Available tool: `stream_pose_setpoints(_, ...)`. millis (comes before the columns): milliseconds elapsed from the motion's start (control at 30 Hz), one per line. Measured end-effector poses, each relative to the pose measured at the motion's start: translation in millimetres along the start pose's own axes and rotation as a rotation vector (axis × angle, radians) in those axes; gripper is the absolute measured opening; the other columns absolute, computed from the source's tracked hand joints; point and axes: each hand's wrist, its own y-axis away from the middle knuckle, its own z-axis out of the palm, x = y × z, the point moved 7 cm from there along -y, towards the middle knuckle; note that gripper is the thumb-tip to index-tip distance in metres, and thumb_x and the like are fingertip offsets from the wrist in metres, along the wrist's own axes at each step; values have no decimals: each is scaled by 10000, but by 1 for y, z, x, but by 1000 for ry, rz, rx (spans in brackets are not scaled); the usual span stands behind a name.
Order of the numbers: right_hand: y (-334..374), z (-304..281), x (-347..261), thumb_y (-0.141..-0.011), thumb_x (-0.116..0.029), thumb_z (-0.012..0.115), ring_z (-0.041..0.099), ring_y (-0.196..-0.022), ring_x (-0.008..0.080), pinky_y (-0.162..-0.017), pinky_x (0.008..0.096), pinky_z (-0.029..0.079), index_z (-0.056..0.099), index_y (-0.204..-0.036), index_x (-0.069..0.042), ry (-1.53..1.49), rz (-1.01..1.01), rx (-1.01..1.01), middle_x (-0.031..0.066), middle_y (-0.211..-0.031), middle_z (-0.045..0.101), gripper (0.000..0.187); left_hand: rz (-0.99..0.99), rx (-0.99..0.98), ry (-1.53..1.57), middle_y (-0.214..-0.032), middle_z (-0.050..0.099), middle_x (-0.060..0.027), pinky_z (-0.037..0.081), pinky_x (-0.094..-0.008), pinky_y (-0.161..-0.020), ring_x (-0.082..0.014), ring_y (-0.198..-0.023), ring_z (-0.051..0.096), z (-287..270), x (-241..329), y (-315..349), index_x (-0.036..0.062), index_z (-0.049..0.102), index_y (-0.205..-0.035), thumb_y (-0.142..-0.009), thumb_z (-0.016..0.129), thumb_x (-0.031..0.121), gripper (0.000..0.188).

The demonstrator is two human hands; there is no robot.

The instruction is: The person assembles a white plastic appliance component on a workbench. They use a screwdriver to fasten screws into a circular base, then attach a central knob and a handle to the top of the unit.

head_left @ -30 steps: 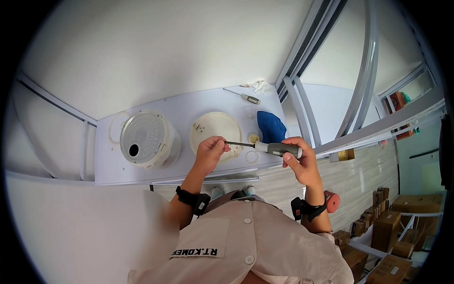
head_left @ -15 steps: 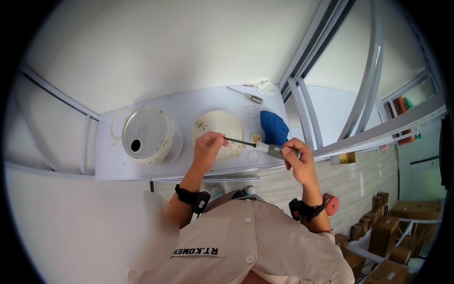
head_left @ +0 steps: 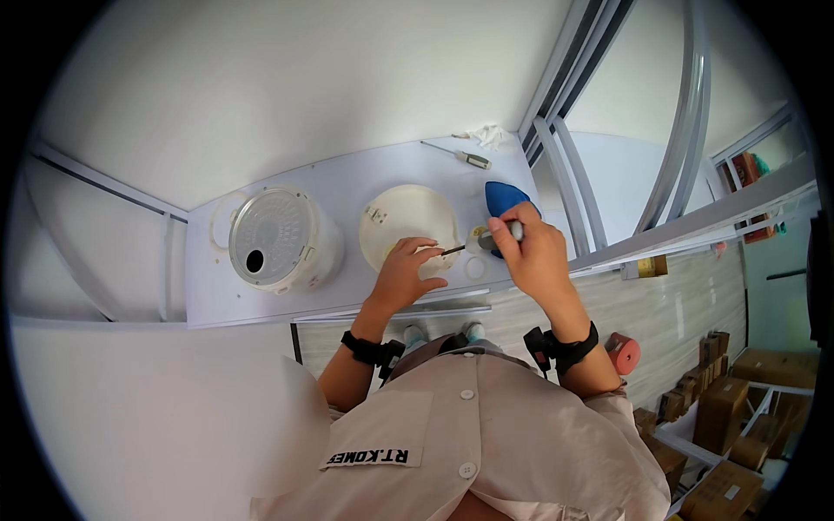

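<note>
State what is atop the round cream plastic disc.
The disc shows small dark marks at upper left. The bare left grip and dark metal screwdriver shaft overlap its lower part; what they cover cannot be seen.

The screwdriver shaft [head_left: 454, 250] looks metal, the round cream lid [head_left: 415, 215] smooth plastic.

A screwdriver [head_left: 488, 241] with a grey handle and thin dark shaft sits in the right hand [head_left: 537, 253], slanting down to the left, its tip over the near-right edge of a round cream disc [head_left: 413, 217]. The disc lies flat on the counter [head_left: 347, 291], small fittings at its far-left edge.
</note>
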Motion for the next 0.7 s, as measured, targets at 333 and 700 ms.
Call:
stream_pose_setpoints(333,-1,44,-8,-961,-370,746,659,-552,320,-509,405,491,655,-972,-60,131,-63,-86,108,-607,652,324,-90,-68,-77,-1412,625,-108,406,-477,-1168,-346,-1306,558,28,-34,13,24,664,-1328,-729,917,301,706)
stream_pose_setpoints(700,7,57,-19,-947,-429,753,657,-540,294,-474,383,489,624,-955,-77,223,-202,-61,99,-621,652,375,-89,-114,-184,-1402,628,-97,400,-476,-1139,-333,-1314,546,32,-37,12,55,667,-1347,-740,896,323,703)
